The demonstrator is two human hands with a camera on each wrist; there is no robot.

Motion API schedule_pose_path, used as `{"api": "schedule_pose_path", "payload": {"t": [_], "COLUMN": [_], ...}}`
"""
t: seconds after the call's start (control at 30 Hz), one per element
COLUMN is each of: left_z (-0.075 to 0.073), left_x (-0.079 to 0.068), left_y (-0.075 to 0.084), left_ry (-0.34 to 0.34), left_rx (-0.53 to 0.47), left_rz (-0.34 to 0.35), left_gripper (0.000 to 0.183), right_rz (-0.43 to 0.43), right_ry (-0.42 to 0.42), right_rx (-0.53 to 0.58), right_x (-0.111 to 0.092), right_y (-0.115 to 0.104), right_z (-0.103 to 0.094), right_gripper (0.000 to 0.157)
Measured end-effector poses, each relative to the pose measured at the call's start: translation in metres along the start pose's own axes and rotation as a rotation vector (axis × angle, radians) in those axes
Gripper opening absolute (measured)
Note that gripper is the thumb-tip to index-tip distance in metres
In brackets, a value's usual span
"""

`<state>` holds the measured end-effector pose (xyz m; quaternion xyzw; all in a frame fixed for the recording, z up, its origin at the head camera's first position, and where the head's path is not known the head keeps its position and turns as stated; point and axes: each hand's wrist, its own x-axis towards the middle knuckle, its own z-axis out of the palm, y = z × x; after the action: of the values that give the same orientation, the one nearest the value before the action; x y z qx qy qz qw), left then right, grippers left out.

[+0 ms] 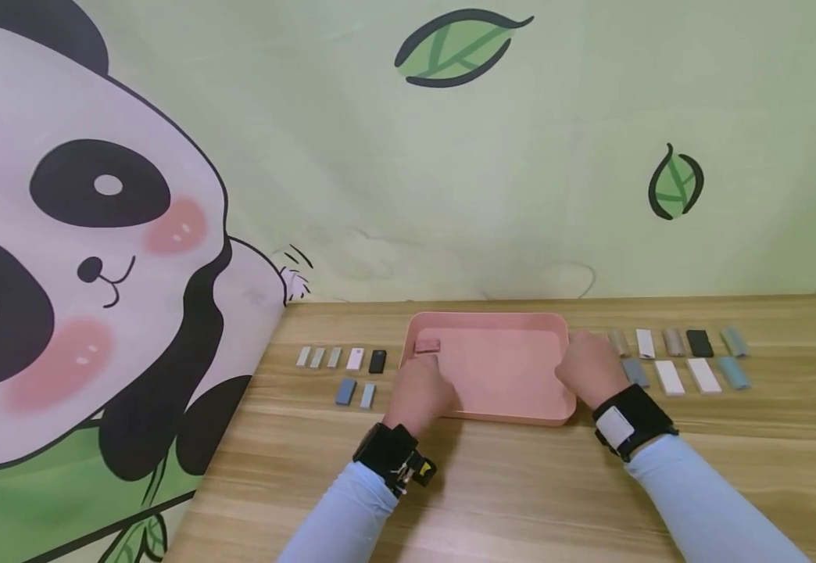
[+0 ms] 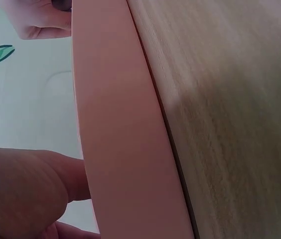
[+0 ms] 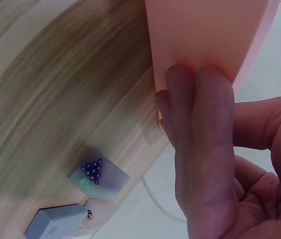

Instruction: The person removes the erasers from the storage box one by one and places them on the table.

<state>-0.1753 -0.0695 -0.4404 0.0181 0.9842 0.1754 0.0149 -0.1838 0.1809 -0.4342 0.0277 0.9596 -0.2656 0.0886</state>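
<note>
A shallow pink tray lies on the wooden table between my hands. My right hand grips its right side; in the right wrist view the fingers press the outer wall and the thumb is on the rim's other side. My left hand holds the tray's left front part; the left wrist view shows the thumb behind the rim, while the other fingers are mostly hidden. Inside the tray, beyond my left hand, lies a small reddish block, with a greyish piece partly covered by that hand.
Left of the tray are small blocks in two rows, including a black one and a blue one. More stand to the right, among them a white block and a dark one. A panda-printed curtain borders the table's back.
</note>
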Motion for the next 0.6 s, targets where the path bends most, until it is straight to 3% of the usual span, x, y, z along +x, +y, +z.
{"api": "schedule_pose_path", "payload": {"t": [0.4, 0.6], "left_z": [0.0039, 0.0053], "left_x": [0.0066, 0.0054], "left_y": [-0.0058, -0.0053], "left_ry": [0.013, 0.031], "left_rx": [0.066, 0.087], "left_rz": [0.029, 0.064], "left_gripper": [0.002, 0.011], "right_rz": [0.032, 0.027], "right_ry": [-0.02, -0.013], "right_rx": [0.005, -0.005], "right_x": [-0.0018, -0.0023], "right_y": [-0.0037, -0.0042], "right_z": [-0.0001, -0.0008], "right_gripper": [0.013, 0.015]}}
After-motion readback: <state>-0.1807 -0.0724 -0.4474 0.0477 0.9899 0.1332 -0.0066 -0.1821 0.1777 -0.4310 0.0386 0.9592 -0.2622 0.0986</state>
